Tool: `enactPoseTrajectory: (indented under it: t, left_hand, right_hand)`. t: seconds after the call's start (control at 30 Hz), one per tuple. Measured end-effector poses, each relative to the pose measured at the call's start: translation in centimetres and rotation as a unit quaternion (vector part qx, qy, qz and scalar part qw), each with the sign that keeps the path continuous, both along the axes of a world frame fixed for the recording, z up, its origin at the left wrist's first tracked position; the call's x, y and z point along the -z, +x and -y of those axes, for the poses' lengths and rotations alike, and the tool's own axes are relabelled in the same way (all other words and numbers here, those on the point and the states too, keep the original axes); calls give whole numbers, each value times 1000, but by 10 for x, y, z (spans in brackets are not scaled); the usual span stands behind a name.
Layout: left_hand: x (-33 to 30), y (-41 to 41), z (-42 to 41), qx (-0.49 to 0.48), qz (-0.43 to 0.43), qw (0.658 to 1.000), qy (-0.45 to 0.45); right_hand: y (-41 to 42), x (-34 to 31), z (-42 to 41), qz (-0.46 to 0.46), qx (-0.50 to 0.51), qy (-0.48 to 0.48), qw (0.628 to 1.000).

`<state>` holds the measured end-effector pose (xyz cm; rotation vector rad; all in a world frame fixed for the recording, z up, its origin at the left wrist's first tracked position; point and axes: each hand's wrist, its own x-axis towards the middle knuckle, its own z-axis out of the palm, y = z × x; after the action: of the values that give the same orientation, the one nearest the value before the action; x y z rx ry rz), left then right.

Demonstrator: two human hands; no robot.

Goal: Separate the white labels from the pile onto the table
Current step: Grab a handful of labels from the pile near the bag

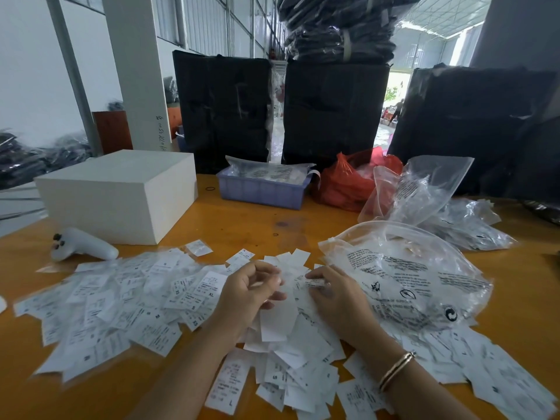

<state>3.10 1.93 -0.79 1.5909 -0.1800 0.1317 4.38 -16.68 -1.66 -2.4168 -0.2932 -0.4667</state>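
Bare orange table (242, 219) at 12 o'clock, btwn white box (121, 192) at 10 and clear printed bag (403, 277) at 2: widest open lane. Lavender basket (260, 192) and red bag (342, 183) close that lane farther back at 12–1, w/ black bundles (333, 110) walling the far edge. White controller (81, 245) sits at 10, just beside the box. Label pile (121, 301) covers 8–9 and 4–6. Small bare strips at far 3 and near 7.
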Motion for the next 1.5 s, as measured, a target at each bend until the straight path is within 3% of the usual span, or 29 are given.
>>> enactPoseTrajectory:
  t: [0.13,0.3,0.53,0.67,0.77,1.07,1.23,1.4,1.5]
  left_hand:
    - [3,1,0,-21,50,994,100]
    - [5,3,0,-36,63,988,134]
    - [5,3,2,-19,97,980,175]
    - [6,1,3,15,102,978,180]
    - [7,0,5,25,107,976,189]
    - [2,1,7,32,40,998,32]
    - [3,1,4,1,61,995,80]
    - [5,2,4,-16,90,988,123]
    - [4,1,5,-7,112,985,134]
  right_hand:
    - [-1,-2,4,30,-41,109,993]
    - [-4,-5,8,-6,-63,261,963]
    - [-10,-4,-4,-5,-46,255,966]
    - [-16,-8,-12,30,-66,161,984]
    - [-19,-4,-17,1,-106,114,988]
    - [-19,-11,-16,22,-91,207,974]
    - [-18,-10,-14,12,-70,333,940]
    - [-20,-16,-17,9,-65,497,866]
    - [-21,-22,-20,18,-93,545,833]
